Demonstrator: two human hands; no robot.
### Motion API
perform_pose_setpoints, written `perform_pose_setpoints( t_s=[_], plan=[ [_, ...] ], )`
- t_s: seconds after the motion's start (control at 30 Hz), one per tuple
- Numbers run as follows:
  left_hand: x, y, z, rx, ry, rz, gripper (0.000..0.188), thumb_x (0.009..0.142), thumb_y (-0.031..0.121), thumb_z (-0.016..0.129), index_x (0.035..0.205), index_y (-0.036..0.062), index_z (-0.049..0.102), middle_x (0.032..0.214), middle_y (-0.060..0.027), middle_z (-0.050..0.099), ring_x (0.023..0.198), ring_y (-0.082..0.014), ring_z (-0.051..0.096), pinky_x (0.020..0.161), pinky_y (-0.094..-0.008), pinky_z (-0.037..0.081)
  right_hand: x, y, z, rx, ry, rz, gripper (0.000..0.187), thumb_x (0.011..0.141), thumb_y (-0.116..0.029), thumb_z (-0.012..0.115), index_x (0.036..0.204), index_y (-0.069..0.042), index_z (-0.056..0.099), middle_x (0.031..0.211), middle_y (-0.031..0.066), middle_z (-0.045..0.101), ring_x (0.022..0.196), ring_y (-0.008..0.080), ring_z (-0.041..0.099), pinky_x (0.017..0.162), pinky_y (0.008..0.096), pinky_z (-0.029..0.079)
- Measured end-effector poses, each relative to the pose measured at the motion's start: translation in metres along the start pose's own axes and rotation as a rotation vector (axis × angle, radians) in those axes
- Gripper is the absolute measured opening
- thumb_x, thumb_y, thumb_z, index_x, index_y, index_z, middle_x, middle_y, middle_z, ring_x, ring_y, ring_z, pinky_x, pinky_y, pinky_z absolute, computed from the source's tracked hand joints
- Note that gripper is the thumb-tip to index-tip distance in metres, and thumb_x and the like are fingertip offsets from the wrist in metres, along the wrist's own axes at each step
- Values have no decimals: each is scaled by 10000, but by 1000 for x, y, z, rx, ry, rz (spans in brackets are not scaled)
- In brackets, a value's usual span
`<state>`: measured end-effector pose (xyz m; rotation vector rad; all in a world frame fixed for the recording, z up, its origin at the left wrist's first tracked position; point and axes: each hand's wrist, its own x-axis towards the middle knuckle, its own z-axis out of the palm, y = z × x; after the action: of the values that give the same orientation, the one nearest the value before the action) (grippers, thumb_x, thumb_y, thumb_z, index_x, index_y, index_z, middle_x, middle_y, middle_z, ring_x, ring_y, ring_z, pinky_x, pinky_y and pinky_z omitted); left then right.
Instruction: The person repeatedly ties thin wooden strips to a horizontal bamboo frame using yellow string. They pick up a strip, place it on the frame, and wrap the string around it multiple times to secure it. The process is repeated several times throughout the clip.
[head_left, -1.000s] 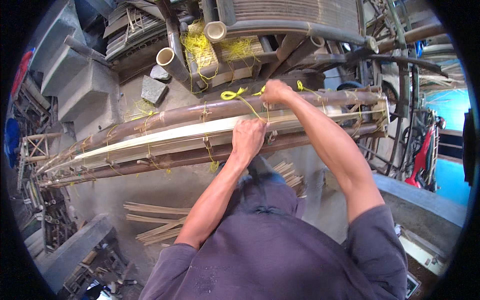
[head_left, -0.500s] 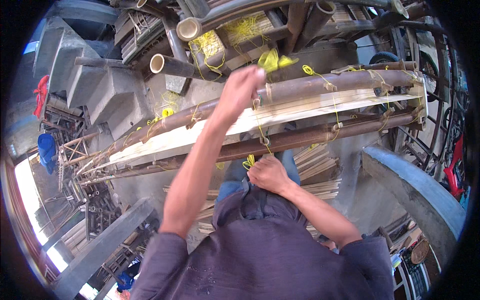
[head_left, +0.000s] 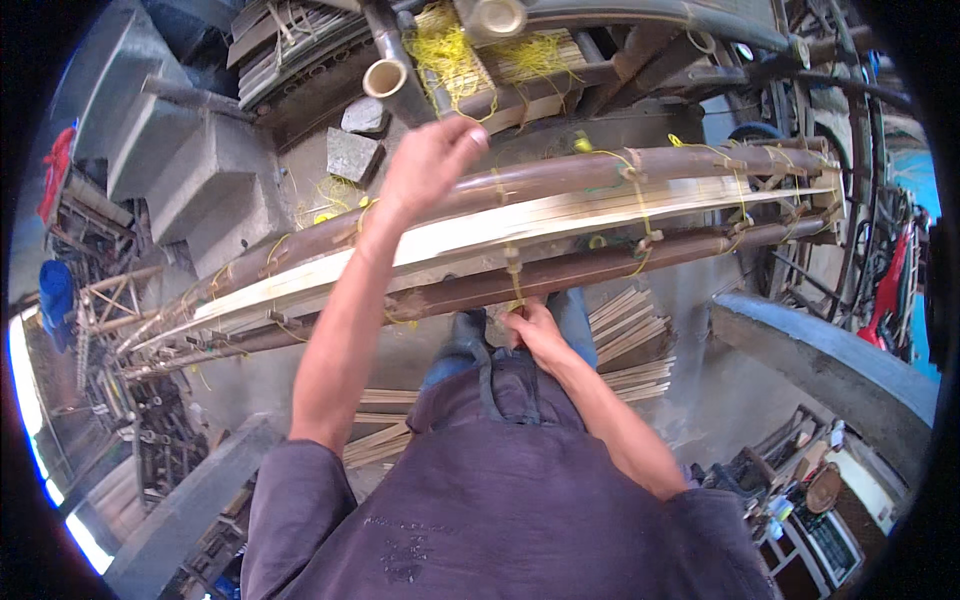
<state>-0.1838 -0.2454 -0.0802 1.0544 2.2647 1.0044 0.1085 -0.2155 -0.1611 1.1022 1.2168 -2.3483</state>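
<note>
Two long brown bamboo poles run across in front of me, the far pole point(head_left: 560, 176) and the near pole point(head_left: 460, 293). Between them stretch pale split-bamboo strips point(head_left: 420, 246). Above the far pole hovers my left hand point(head_left: 430, 168), its fingers curled together with the thumb on top; what they hold, if anything, is hidden. My right hand point(head_left: 537, 332) is closed just below the near pole, close to my waist, its fingertips pinching yellow string point(head_left: 516, 306) at that pole. A string lashing point(head_left: 513, 262) joins the poles above it.
Yellow string tangles point(head_left: 440, 55) lie on a bamboo rack at the back. Cut bamboo ends point(head_left: 387, 78) jut toward me. Concrete steps point(head_left: 215, 180) rise at left, and a concrete ledge point(head_left: 800, 345) stands at right. Loose strips point(head_left: 625, 325) lie on the floor by my legs.
My left hand has moved left, away from the yellow string bundle that was beside it. My right hand has risen slightly toward the near pole. The whole view has shifted.
</note>
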Motion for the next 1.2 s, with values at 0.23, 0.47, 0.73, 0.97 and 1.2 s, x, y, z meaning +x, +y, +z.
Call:
perform_pose_setpoints(
  t_s=[0.23, 0.47, 0.73, 0.97, 1.2],
  plan=[
    [-120, -7, 50, 229, 91, 131, 190, 880, 169, 532, 882, 21, 651, 778, -169, 655, 769, -376, 629, 726, -472, 485, -63, -228, 98, -1623, -173, -1168, 96, 750, -102, 651, 821, -40, 630, 717, 113, 517, 695, 299, 558, 616, 405, 446],
    [-107, -6, 76, 302, 217, 101, 184, 852, 268, 622, 798, 101, 675, 639, -132, 630, 628, -287, 636, 590, -426, 488, 108, -265, 85, -1552, 286, -352, 537, 943, -467, 383, 1070, -29, 665, 1082, 201, 641, 1067, 325, 593, 883, 424, 467],
    [-117, -12, 68, 509, 237, 39, 168, 852, 270, 620, 778, 123, 650, 637, -104, 618, 608, -292, 619, 583, -396, 475, 14, -190, 79, -516, -387, -577, 278, 938, -211, 476, 717, -45, 494, 621, 81, 487, 606, 224, 473, 645, 361, 410],
    [-87, 4, 56, -507, 126, -183, 312, 944, 307, 539, 852, 40, 673, 689, -102, 644, 648, -164, 621, 631, -356, 482, 41, -3, 40, -1366, -489, -776, 219, 840, -217, 506, 770, -44, 620, 807, 175, 662, 747, 331, 670, 642, 467, 529],
    [45, -56, 70, -753, -167, -665, 382, 962, 361, 465, 839, 28, 605, 703, -37, 563, 631, -170, 524, 576, -329, 426, 37, 0, 27, -1636, -375, -762, 156, 779, -180, 566, 708, -60, 634, 757, 113, 678, 704, 284, 676, 562, 417, 531]
  ],
)
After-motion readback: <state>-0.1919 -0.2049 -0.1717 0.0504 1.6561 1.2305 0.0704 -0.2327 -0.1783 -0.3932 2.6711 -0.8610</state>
